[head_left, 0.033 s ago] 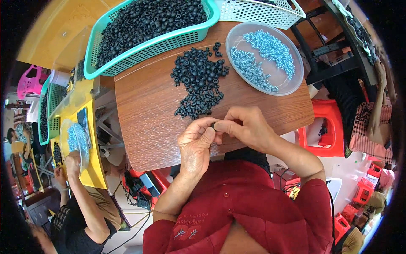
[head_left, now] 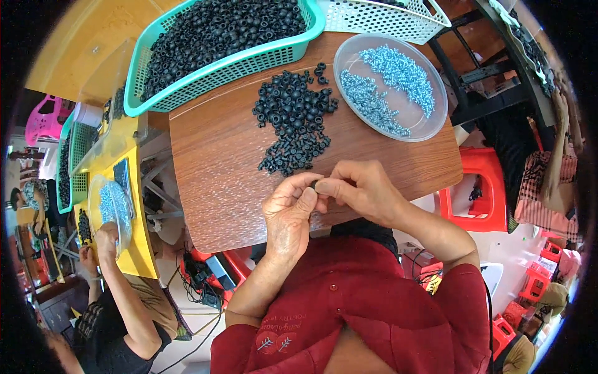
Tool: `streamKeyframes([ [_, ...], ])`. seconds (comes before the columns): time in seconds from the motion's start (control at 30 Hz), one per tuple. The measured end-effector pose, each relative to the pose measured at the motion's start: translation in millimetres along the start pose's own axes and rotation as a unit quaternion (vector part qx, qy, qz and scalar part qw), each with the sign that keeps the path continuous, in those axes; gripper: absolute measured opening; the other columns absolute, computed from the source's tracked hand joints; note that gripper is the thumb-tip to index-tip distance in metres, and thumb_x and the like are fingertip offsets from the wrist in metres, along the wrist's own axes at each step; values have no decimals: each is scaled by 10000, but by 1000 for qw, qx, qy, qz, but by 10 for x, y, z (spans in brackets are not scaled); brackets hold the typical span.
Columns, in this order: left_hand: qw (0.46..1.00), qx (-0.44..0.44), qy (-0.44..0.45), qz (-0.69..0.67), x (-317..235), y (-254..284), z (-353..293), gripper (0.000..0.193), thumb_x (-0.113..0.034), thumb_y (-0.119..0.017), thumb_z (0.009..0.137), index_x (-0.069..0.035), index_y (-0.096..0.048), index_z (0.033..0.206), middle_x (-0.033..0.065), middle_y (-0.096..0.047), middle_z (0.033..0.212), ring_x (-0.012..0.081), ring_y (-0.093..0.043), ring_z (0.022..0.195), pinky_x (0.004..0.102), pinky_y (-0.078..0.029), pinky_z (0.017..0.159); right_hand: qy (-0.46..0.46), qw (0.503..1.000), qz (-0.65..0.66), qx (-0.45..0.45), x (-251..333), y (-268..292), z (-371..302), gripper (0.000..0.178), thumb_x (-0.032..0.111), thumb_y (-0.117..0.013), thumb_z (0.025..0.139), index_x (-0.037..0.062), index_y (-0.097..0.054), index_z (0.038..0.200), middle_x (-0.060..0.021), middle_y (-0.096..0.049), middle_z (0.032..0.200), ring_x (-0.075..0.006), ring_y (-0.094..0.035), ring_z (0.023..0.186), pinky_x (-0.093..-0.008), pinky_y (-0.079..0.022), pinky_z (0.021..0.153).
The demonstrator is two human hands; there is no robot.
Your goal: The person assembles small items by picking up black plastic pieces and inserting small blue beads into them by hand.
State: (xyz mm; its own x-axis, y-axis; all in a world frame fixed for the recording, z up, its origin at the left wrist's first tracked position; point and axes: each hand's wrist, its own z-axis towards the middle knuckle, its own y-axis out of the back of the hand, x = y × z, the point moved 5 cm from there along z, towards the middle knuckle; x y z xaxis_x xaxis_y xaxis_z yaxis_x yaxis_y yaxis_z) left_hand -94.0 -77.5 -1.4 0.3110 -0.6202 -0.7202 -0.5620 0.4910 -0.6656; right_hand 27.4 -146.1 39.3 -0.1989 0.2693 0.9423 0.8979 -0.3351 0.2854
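My left hand (head_left: 288, 210) and my right hand (head_left: 364, 192) meet over the near edge of the brown table (head_left: 215, 187). Thumbs and forefingers of both pinch together on a small black part (head_left: 313, 184), mostly covered by the fingertips. Beyond the hands lies a loose pile of round black rubber-like parts (head_left: 293, 106), with holes in some of them. Smaller black pieces (head_left: 293, 153) form the pile's near end. At the right, a clear round dish (head_left: 423, 122) holds two heaps of tiny shiny light-blue pieces (head_left: 402, 71).
A green basket (head_left: 227, 78) full of black parts stands at the far left, beside a white basket (head_left: 380, 20). To the left, a co-worker's hand (head_left: 107, 238) is at another dish on a yellow table (head_left: 138, 252). A red stool (head_left: 483, 187) stands right.
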Motion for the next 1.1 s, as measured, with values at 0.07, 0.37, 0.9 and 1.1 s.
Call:
streamKeyframes([
  [0.07, 1000, -25, 15, -7, 12, 48, -21, 200, -40, -598, 880, 48, -591, 1060, 97, -631, 926, 138, -585, 730, 247, -491, 651, 17, 1000, -16, 2, -18, -64, -3, 219, 177, -653, 852, -20, -634, 758, -47, -598, 614, -78, -536, 569, -245, -421, 503],
  [0.37, 999, -40, 0, 20, -231, 322, -156, 233, -107, -621, 877, 44, -571, 1046, 115, -630, 823, 164, -574, 671, 281, -481, 645, 198, 952, -179, -153, 118, 139, 219, 109, 36, -679, 765, -5, -634, 855, -84, -610, 780, -199, -578, 729, -306, -454, 640],
  [0.9, 997, -76, -1, 14, -312, 559, -279, 222, -98, -634, 858, 60, -574, 1002, 124, -624, 793, 183, -562, 652, 290, -460, 619, 284, 878, -343, -174, 26, -161, 183, 184, 1, -699, 666, 46, -630, 831, -89, -569, 755, -280, -535, 708, -375, -439, 592],
  [1.1, 996, -80, 4, 37, -283, 542, -274, 239, -130, -641, 852, 59, -575, 982, 121, -617, 758, 201, -553, 632, 306, -445, 604, 278, 884, -322, -195, -9, -242, 150, 176, 27, -713, 667, 50, -630, 821, -86, -560, 754, -276, -531, 706, -372, -435, 591],
])
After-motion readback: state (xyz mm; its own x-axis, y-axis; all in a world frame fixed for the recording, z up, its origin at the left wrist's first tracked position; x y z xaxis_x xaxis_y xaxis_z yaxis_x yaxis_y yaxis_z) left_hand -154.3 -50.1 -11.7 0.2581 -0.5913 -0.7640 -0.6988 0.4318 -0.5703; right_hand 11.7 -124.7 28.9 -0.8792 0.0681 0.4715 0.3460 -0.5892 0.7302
